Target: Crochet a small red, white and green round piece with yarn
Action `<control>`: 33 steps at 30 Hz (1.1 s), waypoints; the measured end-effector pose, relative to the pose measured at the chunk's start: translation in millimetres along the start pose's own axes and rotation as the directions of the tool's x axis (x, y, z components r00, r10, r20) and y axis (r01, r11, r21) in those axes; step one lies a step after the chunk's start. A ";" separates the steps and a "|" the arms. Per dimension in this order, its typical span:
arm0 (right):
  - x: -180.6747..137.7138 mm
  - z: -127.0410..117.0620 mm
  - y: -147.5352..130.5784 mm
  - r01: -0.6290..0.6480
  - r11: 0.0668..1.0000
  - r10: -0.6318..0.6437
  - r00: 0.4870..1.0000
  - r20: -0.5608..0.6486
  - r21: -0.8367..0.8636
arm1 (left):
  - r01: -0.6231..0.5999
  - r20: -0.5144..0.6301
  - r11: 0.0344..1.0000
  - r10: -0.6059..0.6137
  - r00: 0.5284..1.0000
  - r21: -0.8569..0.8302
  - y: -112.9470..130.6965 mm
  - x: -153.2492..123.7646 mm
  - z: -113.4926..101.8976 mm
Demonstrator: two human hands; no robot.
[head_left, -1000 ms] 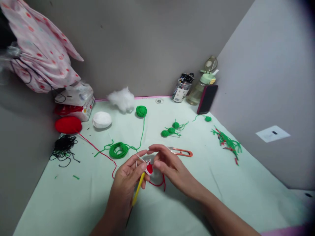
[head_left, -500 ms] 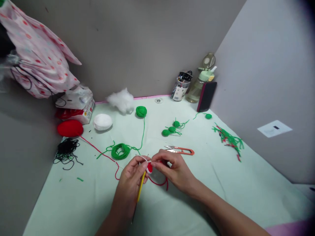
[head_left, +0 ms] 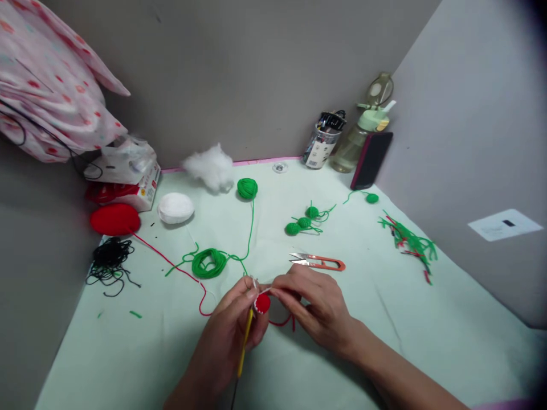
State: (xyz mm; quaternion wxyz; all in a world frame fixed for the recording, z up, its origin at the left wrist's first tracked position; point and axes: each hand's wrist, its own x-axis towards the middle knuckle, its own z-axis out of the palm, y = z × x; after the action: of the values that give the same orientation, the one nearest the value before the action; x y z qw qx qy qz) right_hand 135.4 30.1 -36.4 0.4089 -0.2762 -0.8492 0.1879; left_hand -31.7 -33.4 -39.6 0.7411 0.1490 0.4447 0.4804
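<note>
Near middle of the pale green table [head_left: 141,353], left hand [head_left: 231,324] has thumb and fingers closed on a small red piece [head_left: 262,303] with white edging, red face showing, edge left exposed, probably for access. Yellow-handled hook [head_left: 245,347] sits against the same hand, slanting toward the near edge, seemingly parked there so the other hand is free; exact finger contact on it is unclear. Right hand [head_left: 316,304], just right of the piece, pinches a white strand [head_left: 265,290] between thumb and index, apparently for tension; its other fingers are curled. Red tail [head_left: 280,324] hangs loose below, out of the way. Bit farther, orange-handled snips [head_left: 327,262] lie just beyond the right hand, likely for easy reach. Left side: black yarn tangle [head_left: 110,255], green coil [head_left: 220,263], red ball [head_left: 114,219] and white ball [head_left: 176,208], spaced apart, presumably against snagging, though strands cross near the coil. Right: small green balls [head_left: 303,222] grouped; green-red offcuts [head_left: 410,242] piled aside. Far edge: fluffy stuffing [head_left: 211,169], pen cup [head_left: 319,149], bottle [head_left: 350,149], phone [head_left: 371,160] leaning upright, maybe for viewing.
</note>
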 end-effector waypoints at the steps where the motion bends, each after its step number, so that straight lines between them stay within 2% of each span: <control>1: 0.3 -1.7 -0.7 0.002 1.000 -0.002 1.000 0.010 0.011 | 0.008 0.018 1.000 -0.008 1.000 0.012 1.1 0.1 -0.3; 4: 1.5 -6.8 -2.4 0.000 1.000 -0.001 0.998 0.056 0.013 | 0.021 0.040 0.999 -0.023 0.999 0.040 3.7 1.3 -2.7; 11: 5.6 -14.5 -1.5 -0.014 0.997 0.004 0.990 0.143 0.070 | -0.040 0.039 0.988 0.035 0.999 0.151 6.7 0.5 -9.9; 16: 3.9 -16.0 -1.2 -0.010 0.998 0.000 0.988 0.153 0.063 | -0.074 0.047 0.991 0.069 0.997 0.108 8.2 0.9 -8.8; 19: 3.0 -15.2 -0.2 -0.006 0.999 -0.002 0.988 0.154 0.052 | -0.091 0.015 0.995 0.090 0.996 0.027 9.4 2.9 -9.8; 22: 4.0 -18.0 5.7 -0.028 0.999 0.022 0.984 0.179 0.036 | -0.098 0.002 0.995 0.098 0.995 0.020 11.8 4.1 -13.4; 24: 3.5 -24.6 14.7 -0.075 0.996 0.082 0.972 0.220 -0.042 | -0.142 -0.031 0.989 0.143 0.989 0.050 14.0 4.0 -16.0; 26: -0.3 -34.0 27.8 -0.097 0.966 0.156 0.958 0.241 -0.239 | -0.198 -0.099 0.978 0.204 0.974 0.065 16.1 3.7 -18.1; 28: -7.5 -42.4 43.4 -0.088 0.874 0.247 0.927 0.282 -0.477 | -0.238 -0.168 0.969 0.247 0.954 0.072 17.9 3.8 -19.4; 30: -16.2 -46.6 58.6 -0.060 0.772 0.337 0.883 0.328 -0.633 | -0.260 -0.207 0.963 0.270 0.940 0.074 19.0 4.6 -20.0; 33: -24.5 -44.8 72.4 -0.042 0.709 0.414 0.833 0.367 -0.704 | -0.276 -0.217 0.960 0.279 0.935 0.047 19.0 6.6 -19.7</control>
State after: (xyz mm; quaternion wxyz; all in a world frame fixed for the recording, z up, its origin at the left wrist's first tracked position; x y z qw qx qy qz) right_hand 206.7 75.3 -63.7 0.0198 -0.4524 -0.8915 -0.0142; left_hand -57.6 -22.5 -41.8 0.6105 0.1616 0.5029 0.5901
